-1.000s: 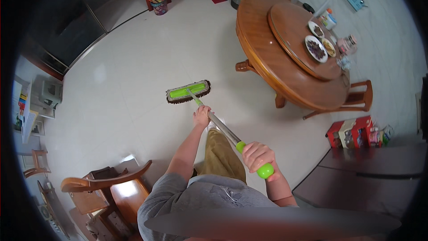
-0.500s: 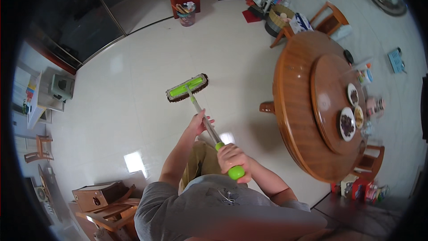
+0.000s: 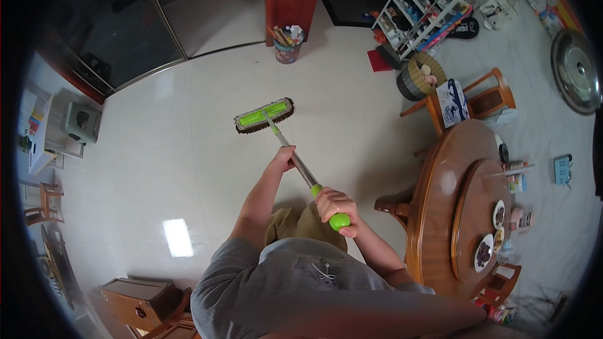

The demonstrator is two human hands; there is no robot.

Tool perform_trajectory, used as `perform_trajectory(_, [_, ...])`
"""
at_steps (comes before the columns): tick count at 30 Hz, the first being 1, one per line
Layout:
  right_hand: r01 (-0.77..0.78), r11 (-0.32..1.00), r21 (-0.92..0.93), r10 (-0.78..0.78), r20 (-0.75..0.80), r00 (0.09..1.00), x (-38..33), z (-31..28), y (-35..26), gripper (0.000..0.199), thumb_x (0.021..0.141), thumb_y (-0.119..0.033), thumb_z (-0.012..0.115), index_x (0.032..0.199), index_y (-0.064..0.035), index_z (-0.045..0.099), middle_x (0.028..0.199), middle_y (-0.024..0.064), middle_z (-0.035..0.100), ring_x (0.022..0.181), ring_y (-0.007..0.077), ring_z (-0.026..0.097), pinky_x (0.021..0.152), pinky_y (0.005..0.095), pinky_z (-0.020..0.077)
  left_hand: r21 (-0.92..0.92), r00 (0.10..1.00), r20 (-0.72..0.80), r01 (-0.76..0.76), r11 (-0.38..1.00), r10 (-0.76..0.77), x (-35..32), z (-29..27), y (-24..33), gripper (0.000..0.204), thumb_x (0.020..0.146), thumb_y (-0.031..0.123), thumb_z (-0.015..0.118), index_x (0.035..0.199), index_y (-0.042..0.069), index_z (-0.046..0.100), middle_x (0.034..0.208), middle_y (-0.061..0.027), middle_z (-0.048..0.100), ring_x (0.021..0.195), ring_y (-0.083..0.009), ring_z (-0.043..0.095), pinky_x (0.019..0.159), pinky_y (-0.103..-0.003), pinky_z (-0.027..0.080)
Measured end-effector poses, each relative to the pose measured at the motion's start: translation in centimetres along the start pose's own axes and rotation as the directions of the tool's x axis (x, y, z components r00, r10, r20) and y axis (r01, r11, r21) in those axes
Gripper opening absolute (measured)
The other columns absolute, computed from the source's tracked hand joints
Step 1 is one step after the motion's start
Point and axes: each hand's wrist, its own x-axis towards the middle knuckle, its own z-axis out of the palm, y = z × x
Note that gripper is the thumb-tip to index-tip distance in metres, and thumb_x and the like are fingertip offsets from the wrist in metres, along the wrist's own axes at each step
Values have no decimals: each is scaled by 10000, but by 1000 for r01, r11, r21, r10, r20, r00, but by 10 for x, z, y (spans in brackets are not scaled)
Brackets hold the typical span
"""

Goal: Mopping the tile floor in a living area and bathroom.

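A flat mop (image 3: pixel 300 164) with a silver pole, green fittings and a fringed brown pad slants away from me across the pale tiled floor (image 3: pixel 207 169). Its wide head (image 3: pixel 264 115) rests on the tiles, green plate upward. My left hand (image 3: pixel 286 157) is closed round the middle of the pole. Nearer to my body, my right hand (image 3: pixel 336 207) grips the upper end, by the green round knob (image 3: pixel 340 221).
To the right stands a round wooden table (image 3: pixel 433 213) with plates of food on its turntable. Further back are a wooden chair (image 3: pixel 493 97), a woven basket (image 3: pixel 419 78), a shelf rack (image 3: pixel 418 9) and a filled bin (image 3: pixel 287 53). A grey stool (image 3: pixel 83 123) is at the left.
The view has shifted, with the table now lower and the rack more visible. My left hand has closed more fully round the pole; its fingers were looser before. Both hands stay on the mop.
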Motion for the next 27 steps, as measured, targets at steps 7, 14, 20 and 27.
perform_trajectory(7, [4, 1000, 25, -7, 106, 994, 107, -92, 126, 316, 659, -368, 544, 676, -52, 537, 652, 52, 534, 632, 231, 517, 697, 373, 362, -51, 998, -50, -52, 997, 49, 98, 17, 151, 149, 819, 209, 543, 816, 87, 458, 672, -35, 441, 594, -184, 467, 523, -392, 426])
perform_trajectory(14, [-20, 998, 58, 16, 65, 998, 246, -195, 244, 325, 694, -383, 524, 664, -59, 540, 647, 60, 526, 635, 229, 507, 701, 376, 359, -80, 965, -195, -193, 978, 175, 234, 10, 311, 139, 831, 174, 514, 822, 46, 461, 658, -57, 470, 530, -193, 504, 457, -354, 476])
perform_trajectory(20, [11, 998, 58, -10, -5, 1000, 404, -263, 192, 527, 843, -527, 416, 567, -82, 476, 542, 32, 488, 480, 186, 475, 574, 340, 347, -215, 990, 49, -116, 970, 130, 171, 83, 439, 169, 794, 140, 545, 658, 75, 468, 492, -12, 401, 358, -129, 390, 326, -262, 299])
perform_trajectory(27, [-137, 991, 9, 137, -71, 988, 469, -267, 203, 583, 834, -589, 380, 556, -85, 475, 519, 22, 496, 438, 168, 461, 515, 311, 337, -323, 997, -58, -60, 945, 43, 180, 58, 471, 175, 789, 157, 571, 674, 104, 451, 516, 16, 373, 395, -106, 365, 354, -274, 302])
